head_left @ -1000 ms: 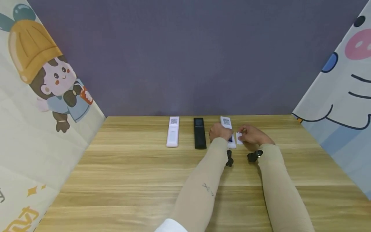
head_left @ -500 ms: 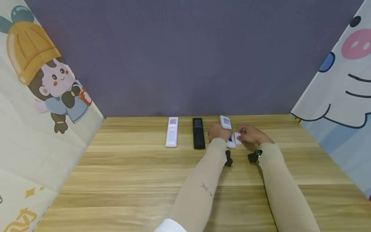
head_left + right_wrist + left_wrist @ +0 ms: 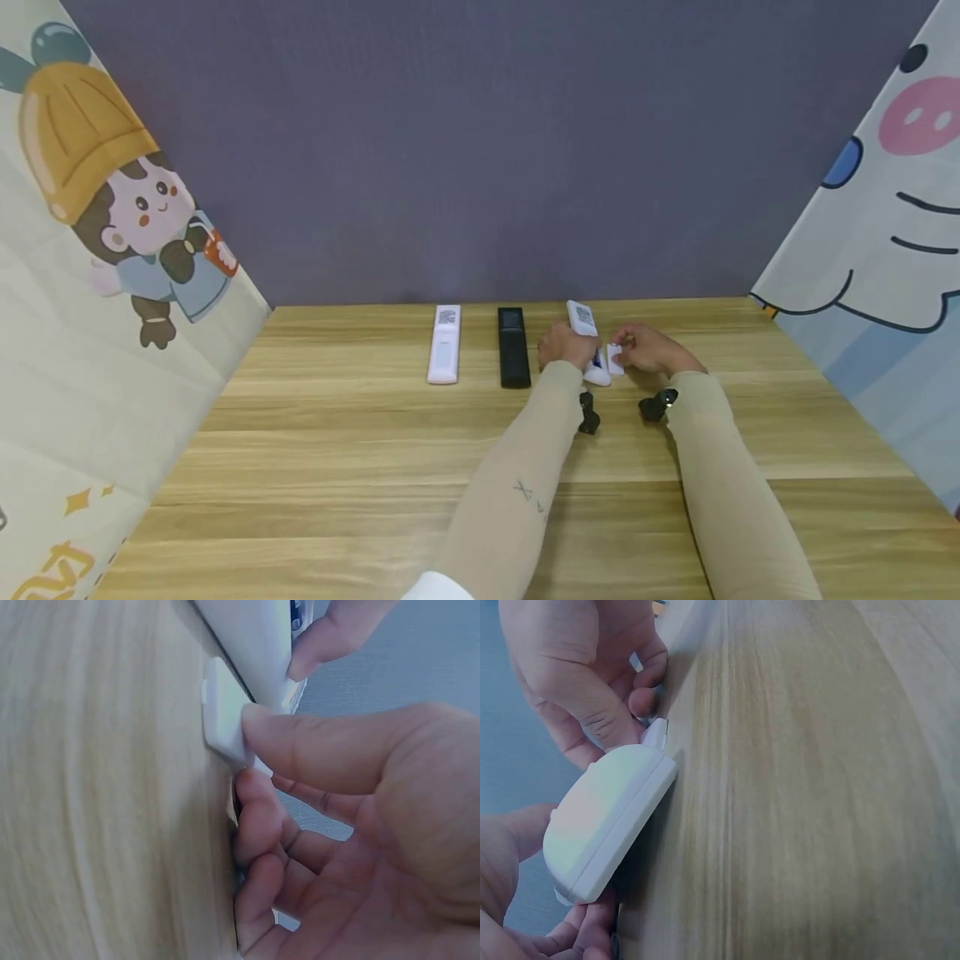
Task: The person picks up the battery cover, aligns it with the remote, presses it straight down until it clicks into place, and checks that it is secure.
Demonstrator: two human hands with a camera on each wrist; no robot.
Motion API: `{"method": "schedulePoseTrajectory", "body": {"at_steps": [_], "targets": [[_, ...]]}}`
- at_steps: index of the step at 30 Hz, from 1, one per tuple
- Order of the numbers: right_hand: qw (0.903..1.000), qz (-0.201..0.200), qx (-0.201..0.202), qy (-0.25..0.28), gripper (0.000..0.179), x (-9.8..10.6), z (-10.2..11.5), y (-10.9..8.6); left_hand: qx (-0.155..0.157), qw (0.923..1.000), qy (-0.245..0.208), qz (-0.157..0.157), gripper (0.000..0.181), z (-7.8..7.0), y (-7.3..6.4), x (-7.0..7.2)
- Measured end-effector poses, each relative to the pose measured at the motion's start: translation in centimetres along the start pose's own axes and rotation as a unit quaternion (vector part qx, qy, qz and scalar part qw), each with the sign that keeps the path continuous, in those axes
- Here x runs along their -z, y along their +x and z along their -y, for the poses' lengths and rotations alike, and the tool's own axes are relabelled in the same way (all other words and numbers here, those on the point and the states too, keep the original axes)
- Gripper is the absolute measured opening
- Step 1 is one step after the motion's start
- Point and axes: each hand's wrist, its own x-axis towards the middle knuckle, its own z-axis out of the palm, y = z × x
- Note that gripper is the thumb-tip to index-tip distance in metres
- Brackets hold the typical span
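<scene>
My left hand (image 3: 566, 346) grips a white remote control (image 3: 581, 317) across its middle, at the back of the table. In the left wrist view the remote (image 3: 607, 817) is tilted on its long axis, one side raised, with the left thumb and fingers on opposite sides. Something dark blue shows in its uncovered back beside the fingers. Just to the right, my right hand (image 3: 648, 348) pinches a small white battery cover (image 3: 615, 360). The right wrist view has the thumb on the face of this cover (image 3: 223, 712), close beside the remote's edge. Fingers hide the remote's middle.
A black remote (image 3: 513, 348) and another white remote (image 3: 445, 344) lie to the left on the wooden table (image 3: 315, 467). Behind them rises a dark grey-purple wall (image 3: 480, 150). Printed cartoon panels stand at both sides.
The gripped remote appears to have tilted slightly more, and its upper end has turned a little to the left. Both hands keep their hold nearly in place; the head view shifts slightly.
</scene>
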Motion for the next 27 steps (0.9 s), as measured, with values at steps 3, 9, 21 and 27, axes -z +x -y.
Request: {"method": "schedulePoseTrajectory", "body": {"at_steps": [3, 9, 21, 27], "targets": [[1.0, 0.0, 0.005, 0.005, 0.027, -0.1, 0.0, -0.1, 0.002, 1.0, -0.005, 0.003, 0.034, 0.1, -0.1, 0.1], [0.9999, -0.004, 0.008, 0.013, 0.028, -0.1, -0.1, -0.1, 0.005, 0.9999, -0.013, 0.008, 0.032, 0.2, -0.5, 0.5], [0.9996, -0.008, -0.003, 0.025, 0.028, 0.0, -0.1, -0.2, 0.012, 0.9996, -0.024, 0.012, 0.028, 0.1, -0.8, 1.0], [0.9991, -0.007, -0.003, 0.042, 0.028, -0.1, 0.1, -0.2, 0.015, 0.9989, -0.044, 0.005, 0.03, 0.3, -0.9, 1.1]]}}
